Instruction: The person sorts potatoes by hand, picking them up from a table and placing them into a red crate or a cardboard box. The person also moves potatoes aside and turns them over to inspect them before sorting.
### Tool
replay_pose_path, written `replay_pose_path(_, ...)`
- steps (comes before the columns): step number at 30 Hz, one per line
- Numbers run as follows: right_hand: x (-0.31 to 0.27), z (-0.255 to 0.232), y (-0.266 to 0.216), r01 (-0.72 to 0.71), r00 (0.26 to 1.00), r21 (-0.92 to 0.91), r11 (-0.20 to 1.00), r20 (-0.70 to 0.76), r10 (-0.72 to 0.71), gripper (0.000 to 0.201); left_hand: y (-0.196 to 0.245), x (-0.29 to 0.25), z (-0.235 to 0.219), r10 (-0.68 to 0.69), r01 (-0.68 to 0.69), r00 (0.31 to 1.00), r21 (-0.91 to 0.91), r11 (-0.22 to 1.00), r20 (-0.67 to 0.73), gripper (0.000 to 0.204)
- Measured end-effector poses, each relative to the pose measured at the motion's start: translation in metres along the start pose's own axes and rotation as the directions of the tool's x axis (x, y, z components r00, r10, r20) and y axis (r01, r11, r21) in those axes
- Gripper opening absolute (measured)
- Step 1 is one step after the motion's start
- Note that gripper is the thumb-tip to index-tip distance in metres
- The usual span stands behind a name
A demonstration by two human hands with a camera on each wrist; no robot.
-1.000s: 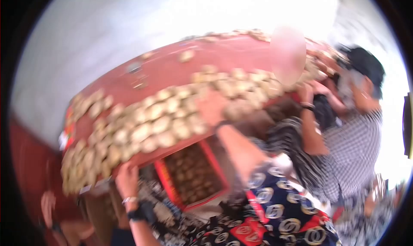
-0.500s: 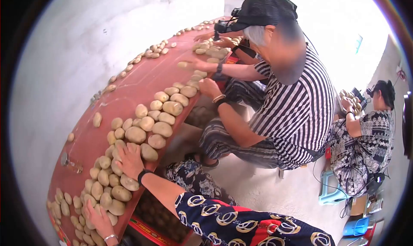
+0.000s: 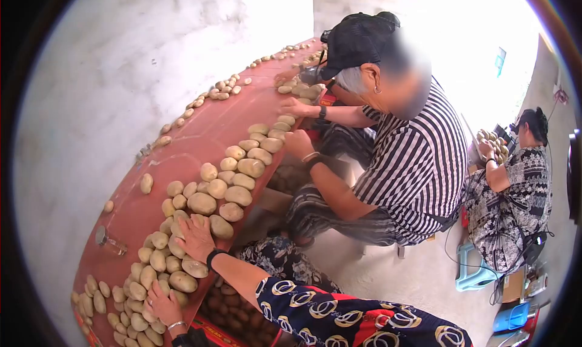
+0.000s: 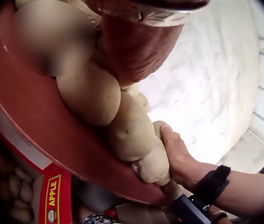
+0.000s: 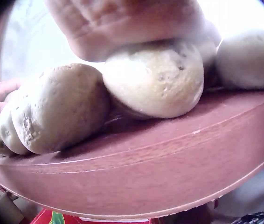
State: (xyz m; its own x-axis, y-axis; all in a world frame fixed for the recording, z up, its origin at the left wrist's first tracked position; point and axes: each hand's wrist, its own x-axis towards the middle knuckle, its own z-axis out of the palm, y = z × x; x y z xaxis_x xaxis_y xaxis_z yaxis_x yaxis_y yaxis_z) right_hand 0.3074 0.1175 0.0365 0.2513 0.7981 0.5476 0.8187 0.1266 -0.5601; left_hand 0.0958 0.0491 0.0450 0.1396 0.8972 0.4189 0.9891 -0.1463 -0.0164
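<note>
Many pale brown potatoes (image 3: 182, 280) lie in packed rows along the near edge of the red table (image 3: 176, 141). My left hand (image 3: 163, 304) rests on potatoes at the near end, fingers extended. Farther up the row, my right hand (image 3: 195, 239) spreads its fingers over other potatoes. In the right wrist view its palm sits right on top of a potato (image 5: 157, 79) close to the table's rim. The left wrist view has the left palm (image 4: 139, 49) over the row, fingertips hidden.
A red box of potatoes (image 3: 227, 310) stands below the table edge. A clear glass object (image 3: 110, 241) lies farther in on the table. Beside me on the right sits a person in a striped shirt (image 3: 412, 159), handling potatoes. Another seated person (image 3: 512, 189) is behind.
The head view has swung right and sharpened. My left hand has moved from the table edge onto the potatoes. The neighbour's far hand, earlier at a potato, is lower at the row.
</note>
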Motion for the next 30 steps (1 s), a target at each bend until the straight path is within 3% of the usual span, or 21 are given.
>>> replay_pose_path(2, 0.002, -0.007, -0.001, -0.014, 0.998, -0.008, 1.0, 0.057, 0.015, 0.064, 0.005, 0.006, -0.007, -0.079, 0.076, 0.992, 0.031, 0.997, 0.1, 0.064)
replay_pose_path(6, 0.0, -0.007, 0.001, -0.026, 0.995, -0.017, 1.0, 0.091, 0.027, 0.064, 0.0, 0.008, -0.001, -0.056, 0.053, 0.992, 0.027, 0.998, 0.115, 0.064)
replay_pose_path(9, 0.004, -0.006, 0.0, -0.037, 0.994, -0.053, 0.998, 0.105, 0.042, 0.064, -0.006, 0.008, 0.006, 0.012, -0.012, 1.0, -0.022, 1.0, -0.001, 0.058)
replay_pose_path(11, 0.002, -0.005, -0.001, -0.023, 0.997, -0.066, 0.998, 0.066, 0.027, 0.065, -0.005, 0.008, -0.002, 0.003, -0.053, 0.99, -0.344, 0.937, -0.144, 0.05)
replay_pose_path(12, 0.004, -0.003, 0.0, -0.024, 0.997, -0.068, 0.997, 0.077, 0.029, 0.065, 0.001, 0.002, -0.014, -0.041, -0.053, 0.987, -0.553, 0.831, -0.157, 0.043)
replay_pose_path(13, 0.007, 0.001, 0.003, -0.026, 0.996, -0.163, 0.986, 0.082, 0.04, 0.065, 0.014, -0.003, -0.019, -0.049, -0.036, 0.989, -0.551, 0.834, -0.139, 0.043)
replay_pose_path(14, 0.002, 0.009, 0.003, -0.021, 0.993, -0.242, 0.97, 0.111, 0.049, 0.066, 0.022, -0.014, -0.03, -0.092, -0.027, 0.987, -0.7, 0.714, -0.132, 0.041)
replay_pose_path(15, -0.001, 0.022, 0.007, -0.025, 0.999, -0.33, 0.944, -0.033, 0.015, 0.064, 0.018, -0.033, -0.044, -0.157, 0.012, 0.983, -0.808, 0.589, -0.1, 0.039)
replay_pose_path(16, 0.005, 0.029, 0.009, -0.021, 0.991, -0.361, 0.932, 0.115, 0.067, 0.061, 0.018, -0.047, -0.044, -0.152, 0.019, 0.985, -0.827, 0.562, -0.081, 0.036)
replay_pose_path(17, 0.0, 0.051, 0.022, 0.057, 0.997, -0.43, 0.901, -0.021, -0.074, 0.056, 0.018, -0.064, -0.042, -0.225, 0.146, 0.973, -0.888, 0.435, 0.049, 0.035)
replay_pose_path(18, -0.001, 0.035, 0.012, 0.028, 0.998, -0.425, 0.905, -0.044, -0.052, 0.054, 0.015, -0.083, -0.026, -0.369, 0.309, 0.9, -0.936, 0.169, 0.23, 0.035)
replay_pose_path(20, 0.002, 0.023, 0.011, 0.004, 1.0, -0.365, 0.931, -0.006, -0.007, 0.055, 0.021, -0.111, -0.011, -0.454, 0.419, 0.735, -0.864, -0.279, 0.503, 0.031)
replay_pose_path(21, 0.007, 0.008, 0.006, -0.033, 0.979, -0.22, 0.975, 0.189, 0.076, 0.063, 0.017, -0.125, -0.008, -0.406, 0.446, 0.735, -0.838, -0.314, 0.543, 0.031)
replay_pose_path(22, 0.005, 0.006, 0.007, 0.003, 0.991, -0.25, 0.968, 0.133, 0.031, 0.061, 0.016, -0.136, -0.004, -0.458, 0.509, 0.661, -0.804, -0.308, 0.595, 0.031)
replay_pose_path(25, -0.003, 0.003, 0.009, 0.054, 0.994, -0.138, 0.989, 0.101, -0.04, 0.06, 0.013, -0.152, 0.004, -0.417, 0.639, 0.619, -0.735, -0.227, 0.666, 0.033)
replay_pose_path(28, 0.002, 0.007, 0.02, 0.11, 0.992, -0.192, 0.975, 0.082, -0.096, 0.061, 0.014, -0.156, 0.019, -0.357, 0.691, 0.633, -0.709, -0.137, 0.687, 0.028)
replay_pose_path(30, 0.0, 0.005, 0.014, 0.094, 0.993, -0.189, 0.977, 0.084, -0.079, 0.06, 0.018, -0.161, 0.03, -0.279, 0.688, 0.696, -0.726, -0.008, 0.662, 0.031)
